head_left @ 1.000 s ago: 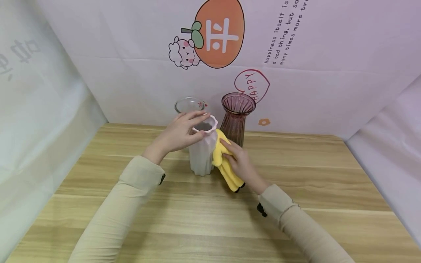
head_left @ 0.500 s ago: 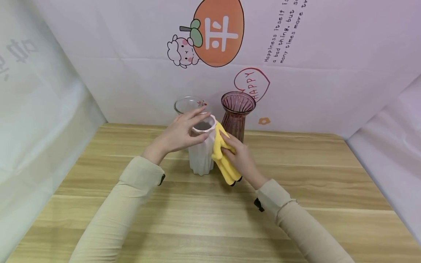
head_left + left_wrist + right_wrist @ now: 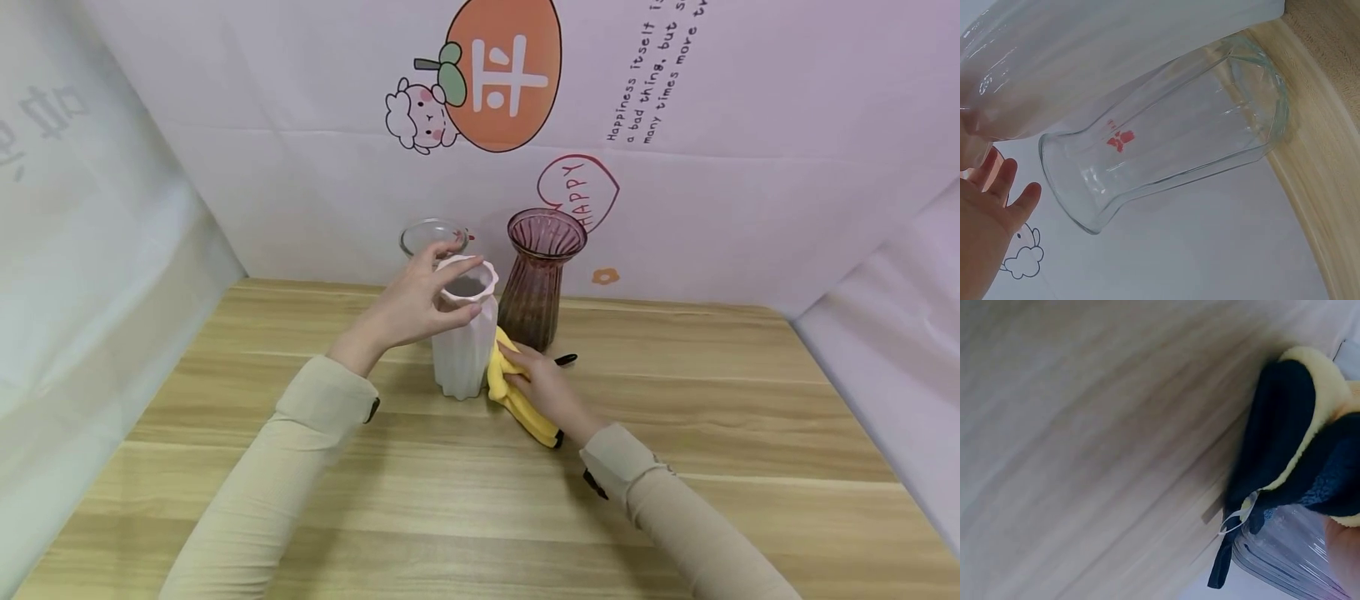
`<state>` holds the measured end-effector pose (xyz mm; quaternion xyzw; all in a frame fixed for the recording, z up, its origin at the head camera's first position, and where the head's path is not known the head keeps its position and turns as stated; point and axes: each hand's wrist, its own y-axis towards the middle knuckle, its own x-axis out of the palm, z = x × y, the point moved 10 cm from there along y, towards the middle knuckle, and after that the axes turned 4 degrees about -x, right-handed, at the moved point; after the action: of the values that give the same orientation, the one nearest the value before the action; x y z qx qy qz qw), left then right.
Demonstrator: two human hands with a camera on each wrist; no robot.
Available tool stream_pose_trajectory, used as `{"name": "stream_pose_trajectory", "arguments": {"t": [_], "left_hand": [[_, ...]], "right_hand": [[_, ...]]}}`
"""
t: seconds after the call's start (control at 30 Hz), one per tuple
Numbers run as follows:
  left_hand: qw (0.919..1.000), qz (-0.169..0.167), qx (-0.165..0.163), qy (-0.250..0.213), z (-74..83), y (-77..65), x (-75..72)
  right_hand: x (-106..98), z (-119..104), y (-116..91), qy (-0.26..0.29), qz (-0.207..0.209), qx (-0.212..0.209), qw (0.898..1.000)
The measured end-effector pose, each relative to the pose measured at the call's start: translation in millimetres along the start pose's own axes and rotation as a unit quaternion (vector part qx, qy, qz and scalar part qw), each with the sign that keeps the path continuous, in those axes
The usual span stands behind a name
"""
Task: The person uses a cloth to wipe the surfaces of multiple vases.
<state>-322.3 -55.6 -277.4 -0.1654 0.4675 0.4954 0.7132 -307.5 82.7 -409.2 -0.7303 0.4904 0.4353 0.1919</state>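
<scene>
A white fluted vase (image 3: 459, 358) stands upright on the table. My left hand (image 3: 408, 304) holds it at the scalloped rim, thumb in front and fingers across the mouth. The left wrist view shows several of those fingers (image 3: 1002, 181) spread beside the vase's neck. My right hand (image 3: 551, 385) grips a folded yellow cloth (image 3: 525, 410) with dark trim and presses it against the vase's lower right side. In the right wrist view the dark edging (image 3: 1279, 419) and a hanging loop (image 3: 1222, 559) of the cloth show large.
A purple ribbed glass vase (image 3: 531, 300) stands just behind the cloth. Behind the white vase is a clear glass vase (image 3: 1172, 140). The wood-grain table (image 3: 420, 517) ends at a printed white backdrop (image 3: 315, 192).
My right hand rubs the cloth up the vase's side, then down towards its base. The cloth's dark loop now shows to the right of the hand. The left hand stays at the rim.
</scene>
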Motion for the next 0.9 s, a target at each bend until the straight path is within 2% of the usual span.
{"name": "stream_pose_trajectory", "arguments": {"t": [0.2,0.47,0.67,0.9], "left_hand": [[0.9998,0.008,0.014,0.009,2.1,0.2,-1.4],[0.9993,0.006,0.015,0.034,2.3,1.2,-0.6],[0.9978,0.002,0.006,0.066,2.4,0.6,-3.4],[0.9974,-0.001,-0.003,0.072,3.4,0.3,-2.5]], "right_hand": [[-4.4,-1.7,0.5,0.007,0.020,-0.012,1.000],[-25.7,-14.9,2.5,0.026,0.078,-0.069,0.994],[-49.9,-30.2,6.1,0.042,0.124,-0.104,0.986],[-79.8,-48.0,6.7,0.073,0.186,-0.131,0.971]]}}
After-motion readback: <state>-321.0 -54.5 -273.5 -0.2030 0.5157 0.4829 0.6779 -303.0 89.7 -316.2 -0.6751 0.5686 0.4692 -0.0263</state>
